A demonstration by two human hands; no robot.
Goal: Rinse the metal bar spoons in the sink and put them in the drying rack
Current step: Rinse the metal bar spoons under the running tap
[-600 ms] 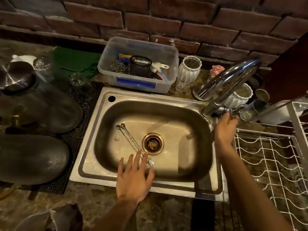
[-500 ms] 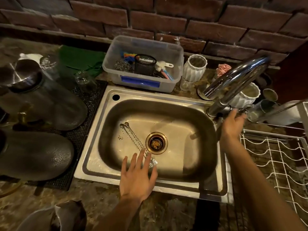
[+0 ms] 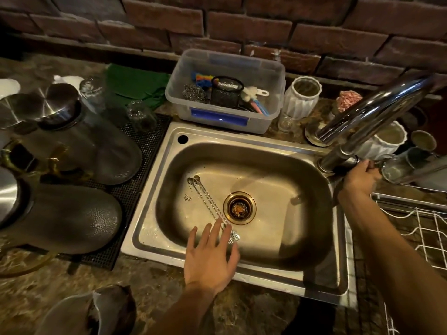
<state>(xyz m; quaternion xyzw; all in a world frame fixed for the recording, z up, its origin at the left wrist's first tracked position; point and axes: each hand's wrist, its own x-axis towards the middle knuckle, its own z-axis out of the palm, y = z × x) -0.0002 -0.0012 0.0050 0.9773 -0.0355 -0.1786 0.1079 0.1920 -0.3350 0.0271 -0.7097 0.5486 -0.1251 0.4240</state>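
Sink: brushed stainless steel, dull satin sheen; drain ring brassy metal; bar spoons bright twisted metal. Faucet: polished mirror chrome; drying rack: white-coated wire. Storage tub: cloudy translucent plastic; wall: rough matt brick; countertop: mottled glossy stone; bar mat: black, matt, gridded.

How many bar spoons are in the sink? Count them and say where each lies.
2. Both bar spoons lie side by side on the sink floor, left of the drain, their near ends under the left hand. None shows elsewhere.
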